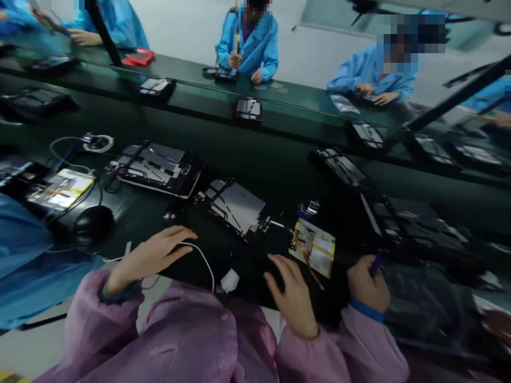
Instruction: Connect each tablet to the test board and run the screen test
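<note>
My left hand (154, 254) lies flat on the dark table with its fingers stretched out, resting over a thin white cable (204, 261). My right hand (293, 298) is also flat and spread, holding nothing, just left of a yellow-and-white battery pack (317, 249) with orange wires. An opened tablet (235, 208) with a grey inner plate lies between and beyond both hands. A small white piece (230, 280) sits at the table edge between them.
A third hand (365, 284) with a blue cuff grips a blue pen at my right. Another opened tablet (159, 169), a black rounded object (93, 223) and more tablets (415, 226) lie around. Workers in blue coats (249, 45) sit behind a green conveyor (303, 114).
</note>
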Demonstrator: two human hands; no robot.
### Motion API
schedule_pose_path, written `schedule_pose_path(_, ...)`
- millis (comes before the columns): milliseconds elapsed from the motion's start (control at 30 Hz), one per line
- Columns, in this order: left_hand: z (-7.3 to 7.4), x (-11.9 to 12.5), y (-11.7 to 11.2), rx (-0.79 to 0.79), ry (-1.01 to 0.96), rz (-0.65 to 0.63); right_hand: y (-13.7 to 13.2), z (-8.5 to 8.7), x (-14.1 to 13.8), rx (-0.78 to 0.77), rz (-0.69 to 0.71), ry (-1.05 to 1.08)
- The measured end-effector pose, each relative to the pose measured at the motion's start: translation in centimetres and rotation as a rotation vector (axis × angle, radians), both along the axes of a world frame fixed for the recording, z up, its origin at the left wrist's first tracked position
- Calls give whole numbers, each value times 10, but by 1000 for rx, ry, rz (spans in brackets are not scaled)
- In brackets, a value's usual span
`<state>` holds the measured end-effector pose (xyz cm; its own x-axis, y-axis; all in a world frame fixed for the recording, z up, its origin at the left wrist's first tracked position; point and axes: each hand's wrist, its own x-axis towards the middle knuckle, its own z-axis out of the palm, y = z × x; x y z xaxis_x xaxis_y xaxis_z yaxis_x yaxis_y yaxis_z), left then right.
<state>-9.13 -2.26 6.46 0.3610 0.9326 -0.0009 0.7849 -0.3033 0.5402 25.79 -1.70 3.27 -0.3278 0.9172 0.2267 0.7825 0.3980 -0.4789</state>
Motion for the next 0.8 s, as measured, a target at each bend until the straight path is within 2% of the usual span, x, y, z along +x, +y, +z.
schedule_pose_path(67,-10,-11,-26,-1,-16,140,-18,-25,-17,11,90,-119)
schedule_pose_path(133,-27,-16,-43,89,-6,346,-30,-46,-31,56,135,-217)
schedule_pose_path(200,-44,-14,-52,205,1,498,-36,-59,-39,105,145,-286)
schedule_pose_path(267,-55,-4,-53,282,-23,546,-36,-64,-43,127,164,-321)
schedule_pose_path(333,-58,11,-49,304,-72,505,-33,-62,-44,102,203,-324)
schedule_pose_path(400,-57,31,-40,307,-120,405,-29,-58,-46,44,211,-296)
schedule_pose_path(533,-53,73,-21,300,-165,153,-23,-56,-58,-42,121,-196)
schedule_pose_path(633,-60,98,-10,297,-174,8,-25,-59,-66,-26,88,-131)
schedule_pose_path(733,-70,112,-2,306,-198,-79,-34,-54,-55,40,126,-13)
schedule_pose_path(767,-73,113,0,309,-202,-87,-36,-48,-45,79,76,48)
schedule_pose_path(800,-76,113,2,315,-205,-82,-38,-40,-32,127,-31,113)
